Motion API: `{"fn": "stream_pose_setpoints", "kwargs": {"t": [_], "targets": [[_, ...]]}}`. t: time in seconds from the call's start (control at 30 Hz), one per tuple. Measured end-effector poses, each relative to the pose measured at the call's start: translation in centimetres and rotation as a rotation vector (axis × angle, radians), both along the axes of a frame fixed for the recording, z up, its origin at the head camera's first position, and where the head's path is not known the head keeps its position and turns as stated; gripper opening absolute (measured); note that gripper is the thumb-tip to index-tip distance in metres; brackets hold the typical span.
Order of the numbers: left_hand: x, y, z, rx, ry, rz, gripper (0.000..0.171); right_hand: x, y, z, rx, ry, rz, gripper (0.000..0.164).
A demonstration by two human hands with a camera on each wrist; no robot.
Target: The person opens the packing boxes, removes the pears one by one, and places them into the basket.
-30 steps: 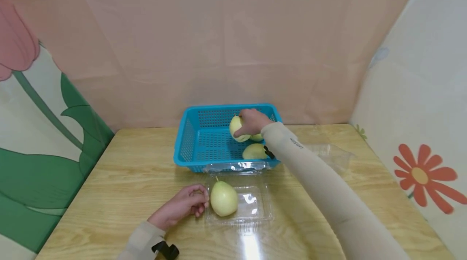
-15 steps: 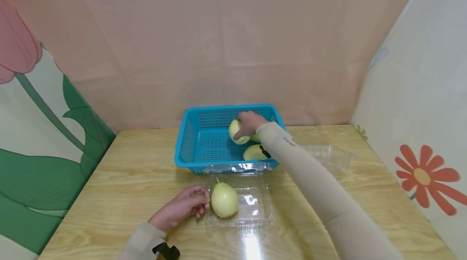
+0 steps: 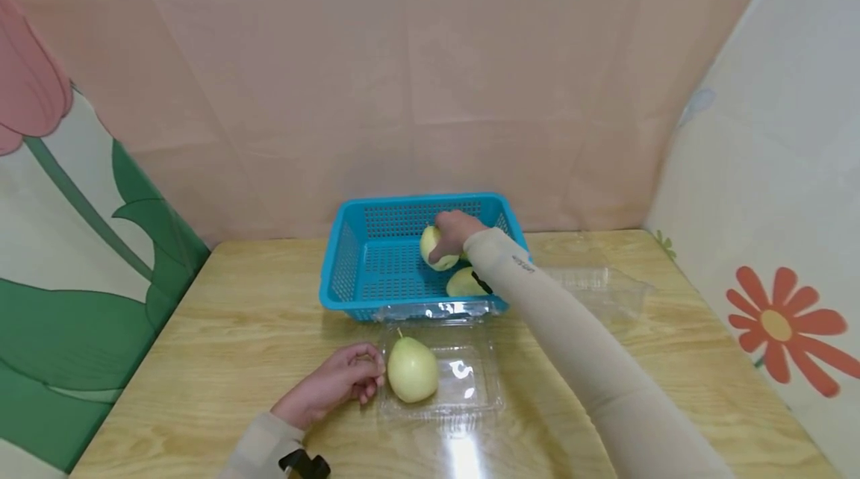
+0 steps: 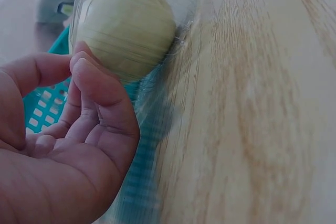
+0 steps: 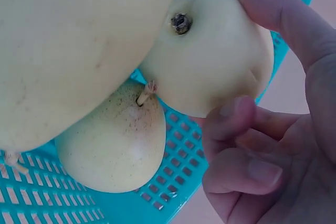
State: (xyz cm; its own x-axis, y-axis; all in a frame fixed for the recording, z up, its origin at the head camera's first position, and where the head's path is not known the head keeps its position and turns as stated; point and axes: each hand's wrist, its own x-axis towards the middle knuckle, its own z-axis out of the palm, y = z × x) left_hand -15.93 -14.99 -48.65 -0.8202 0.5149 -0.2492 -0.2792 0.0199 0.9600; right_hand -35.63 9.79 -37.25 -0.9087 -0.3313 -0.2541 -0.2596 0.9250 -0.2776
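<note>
My right hand (image 3: 457,231) grips a pale yellow-green pear (image 3: 437,248) inside the blue plastic basket (image 3: 327,270). In the right wrist view, thumb and fingers lie on opposite sides of this pear (image 5: 215,51). Two more pears show there, a speckled smaller one (image 5: 113,145) and a large near one (image 5: 68,51). My left hand (image 3: 339,382) pinches the left edge of a clear plastic clamshell box (image 3: 466,382) between thumb and fingertips. One upright pear (image 3: 413,370) with its stem up stands in the box's left half, close to that hand.
Behind the box stands the basket, and the box's raised plastic edge (image 3: 437,310) meets its front side. Another clear plastic container (image 3: 605,289) lies at the right, partly behind my right sleeve (image 3: 571,345). A pink-beige wall sheet closes the wooden table (image 3: 269,300) at the back.
My right hand and its pear have sunk slightly lower in the basket and a little to the left. The left hand has kept its place at the box edge.
</note>
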Motion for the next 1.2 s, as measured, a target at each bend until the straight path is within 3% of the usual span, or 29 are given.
{"fn": "stream_pose_setpoints", "kwargs": {"t": [0.43,0.63,0.77,0.97,1.2], "targets": [[0.0,0.2,-0.1,0.016,-0.001,-0.007,0.008,0.4,0.5,0.2,0.009,-0.059,0.017,0.064],[-0.1,0.3,-0.1,0.013,0.0,-0.011,0.008,0.5,1.5,1.2,-0.025,-0.121,0.036,0.061],[-0.1,0.4,-0.1,0.01,-0.004,-0.011,0.008,1.2,2.2,2.7,-0.078,-0.137,0.08,0.058],[-0.2,0.3,-0.1,0.004,-0.006,-0.011,0.009,4.3,2.9,5.9,-0.193,-0.088,0.182,0.051],[-0.1,0.2,0.0,0.007,-0.014,-0.005,0.009,9.9,3.3,8.7,-0.288,0.044,0.29,0.018]]}}
